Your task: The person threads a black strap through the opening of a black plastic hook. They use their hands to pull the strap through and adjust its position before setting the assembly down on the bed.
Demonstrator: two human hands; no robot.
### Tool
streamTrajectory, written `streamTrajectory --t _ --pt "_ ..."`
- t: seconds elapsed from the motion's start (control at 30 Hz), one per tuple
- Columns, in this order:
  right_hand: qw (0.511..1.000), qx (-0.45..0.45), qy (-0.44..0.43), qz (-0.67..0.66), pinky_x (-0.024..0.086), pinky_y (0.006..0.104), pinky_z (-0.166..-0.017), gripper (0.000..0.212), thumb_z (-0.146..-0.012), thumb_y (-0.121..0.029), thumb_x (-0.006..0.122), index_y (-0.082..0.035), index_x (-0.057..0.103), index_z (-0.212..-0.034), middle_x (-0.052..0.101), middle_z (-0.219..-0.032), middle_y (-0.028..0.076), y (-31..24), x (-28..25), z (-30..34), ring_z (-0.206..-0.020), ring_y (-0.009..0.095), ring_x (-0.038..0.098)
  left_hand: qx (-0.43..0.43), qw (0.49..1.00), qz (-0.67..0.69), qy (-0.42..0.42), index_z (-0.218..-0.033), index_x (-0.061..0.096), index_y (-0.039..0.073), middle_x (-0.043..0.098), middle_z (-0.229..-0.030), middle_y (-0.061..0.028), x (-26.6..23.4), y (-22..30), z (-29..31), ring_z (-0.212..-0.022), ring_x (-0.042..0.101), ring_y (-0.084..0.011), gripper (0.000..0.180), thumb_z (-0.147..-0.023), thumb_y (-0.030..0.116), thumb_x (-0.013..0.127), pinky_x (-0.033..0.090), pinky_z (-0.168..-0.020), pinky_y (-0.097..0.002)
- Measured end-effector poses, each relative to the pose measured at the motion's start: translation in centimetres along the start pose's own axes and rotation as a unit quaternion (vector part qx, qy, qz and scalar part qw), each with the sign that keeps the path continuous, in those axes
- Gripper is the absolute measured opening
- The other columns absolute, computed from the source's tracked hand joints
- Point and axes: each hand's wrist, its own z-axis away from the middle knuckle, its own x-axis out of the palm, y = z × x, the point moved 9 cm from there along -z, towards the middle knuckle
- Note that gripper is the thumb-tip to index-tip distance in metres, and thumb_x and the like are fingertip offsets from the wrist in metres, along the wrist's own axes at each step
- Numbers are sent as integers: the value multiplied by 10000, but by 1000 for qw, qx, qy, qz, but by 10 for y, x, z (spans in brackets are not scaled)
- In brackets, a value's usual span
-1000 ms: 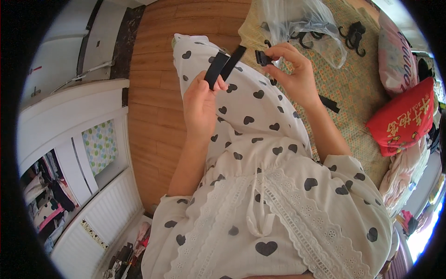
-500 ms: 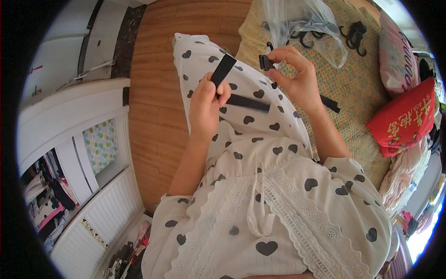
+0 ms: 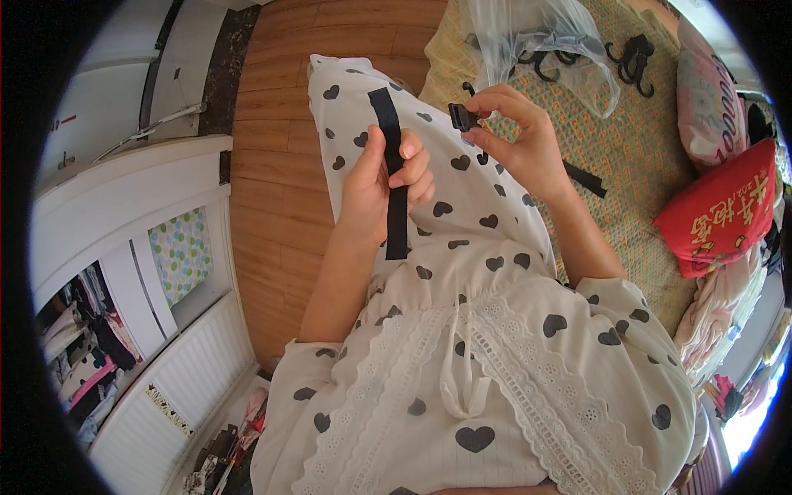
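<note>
A flat black strap is gripped between the thumb and fingers of my left hand, above my lap. It stands nearly upright, one end above the hand and the other hanging below. To the right, my right hand pinches a small black plastic clip between thumb and fingertips. A thin dark hook-like tip shows just above the clip; whether it belongs to it I cannot tell. Strap and clip are apart. Past my right forearm another piece of black strap lies on the patterned bedspread.
A clear plastic bag holding black hooked pieces lies on the bedspread. Beside it sits a bundle of black hooks. A pink package and a red cushion are at the right; wooden floor spreads to the left.
The strap in my left hand has swung from a bent, two-directional shape to nearly straight and upright. My left fingers have shifted along it. My right hand with the clip moved slightly left.
</note>
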Motion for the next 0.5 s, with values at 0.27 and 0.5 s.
streamTrajectory --t 0.27,0.5 --pt "1000 4 -8 -9 463 282 -742 233 -690 12 700 13 644 -917 607 -874 84 -1 2 0 -779 171 572 26 992 -123 33 -889 536 78 347 -585 49 -6 3 -1 -491 251 -77 494 -975 483 267 229 -519 -242" --pt "1000 -3 -11 1 464 287 -740 255 -674 4 711 9 647 -921 615 -856 81 -2 4 1 -775 177 572 18 984 -139 109 -908 557 73 343 -532 68 -16 -1 4 -471 287 -57 446 -974 448 323 257 -529 -224"
